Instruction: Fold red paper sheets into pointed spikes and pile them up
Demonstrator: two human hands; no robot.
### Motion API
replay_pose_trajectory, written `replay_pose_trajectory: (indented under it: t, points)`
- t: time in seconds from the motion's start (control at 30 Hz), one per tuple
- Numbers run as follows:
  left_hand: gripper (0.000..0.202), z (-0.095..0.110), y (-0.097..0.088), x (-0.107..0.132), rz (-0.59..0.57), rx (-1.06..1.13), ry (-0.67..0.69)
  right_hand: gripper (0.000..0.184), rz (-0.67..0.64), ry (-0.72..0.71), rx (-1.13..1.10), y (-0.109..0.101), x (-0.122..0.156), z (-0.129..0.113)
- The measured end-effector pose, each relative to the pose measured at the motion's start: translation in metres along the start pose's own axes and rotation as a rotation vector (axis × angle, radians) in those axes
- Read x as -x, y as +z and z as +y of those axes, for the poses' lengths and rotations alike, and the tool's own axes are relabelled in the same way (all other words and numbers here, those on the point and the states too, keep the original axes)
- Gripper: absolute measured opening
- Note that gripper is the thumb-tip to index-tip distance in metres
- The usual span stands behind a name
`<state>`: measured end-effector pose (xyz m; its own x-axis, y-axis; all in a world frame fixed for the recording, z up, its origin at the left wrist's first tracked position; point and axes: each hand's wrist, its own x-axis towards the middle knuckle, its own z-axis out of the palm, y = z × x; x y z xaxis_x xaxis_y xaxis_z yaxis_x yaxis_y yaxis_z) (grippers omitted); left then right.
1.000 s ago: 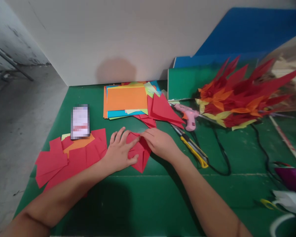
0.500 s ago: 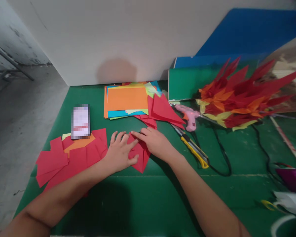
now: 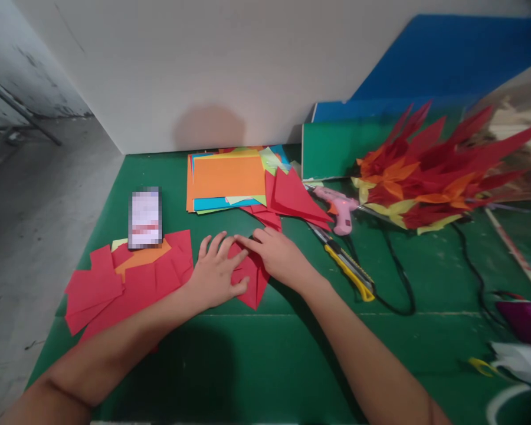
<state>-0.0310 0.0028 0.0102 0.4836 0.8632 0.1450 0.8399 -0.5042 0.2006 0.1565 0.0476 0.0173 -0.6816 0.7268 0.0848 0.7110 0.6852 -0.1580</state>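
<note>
A folded piece of red paper [image 3: 248, 292] lies flat on the green table, its pointed end toward me and its upper part hidden under my hands. My left hand [image 3: 216, 270] rests on the paper's left side, open with the fingers spread. From the right, my right hand [image 3: 278, 255] presses the upper part of the paper, its index finger stretched toward my left fingers and the others bent. The right thumb is hidden. Left of my hands are several loose red paper pieces [image 3: 137, 287], with a blurred phone [image 3: 145, 218] above them.
Stacked coloured paper [image 3: 228, 177] and folded red pieces [image 3: 294, 198] lie beyond my hands. To the right are a yellow cutter knife [image 3: 347, 271], a pink glue gun [image 3: 341, 208] with a black cord, and a red-orange paper flame shape [image 3: 442, 171]. A white panel [image 3: 194, 65] stands behind.
</note>
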Motion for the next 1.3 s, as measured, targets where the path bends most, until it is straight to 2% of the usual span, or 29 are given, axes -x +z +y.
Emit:
replay_pose_trajectory:
  t: [0.2,0.43,0.63,0.8,0.93,1.07,1.2,1.3]
  points:
    - [0.052,0.000,-0.001,-0.001,-0.012,0.002,0.007,0.048,0.003,0.051,-0.072,-0.004,0.002,0.001]
    - [0.053,0.001,-0.002,-0.001,-0.026,-0.008,0.017,0.045,0.023,0.039,-0.129,0.002,0.005,0.007]
    - [0.063,0.000,0.001,-0.001,-0.014,0.006,0.009,0.043,0.031,0.076,-0.144,0.001,0.005,0.005]
    - [0.068,-0.001,-0.001,-0.001,-0.019,0.001,0.005,0.040,0.106,0.102,-0.135,-0.001,0.016,0.013]
    - [0.062,-0.001,-0.002,-0.001,-0.031,0.002,0.011,0.040,0.184,0.108,-0.044,-0.005,0.024,0.021]
    - [0.060,-0.001,-0.002,-0.001,-0.042,0.002,0.011,0.033,0.283,0.138,0.008,-0.007,0.027,0.023]
    - [0.059,-0.001,-0.002,-0.001,-0.033,0.005,0.016,0.031,0.424,0.210,-0.101,-0.005,0.025,0.019]
    - [0.056,-0.002,-0.003,-0.001,-0.024,0.013,0.025,0.033,0.368,0.193,-0.226,-0.002,0.022,0.014]
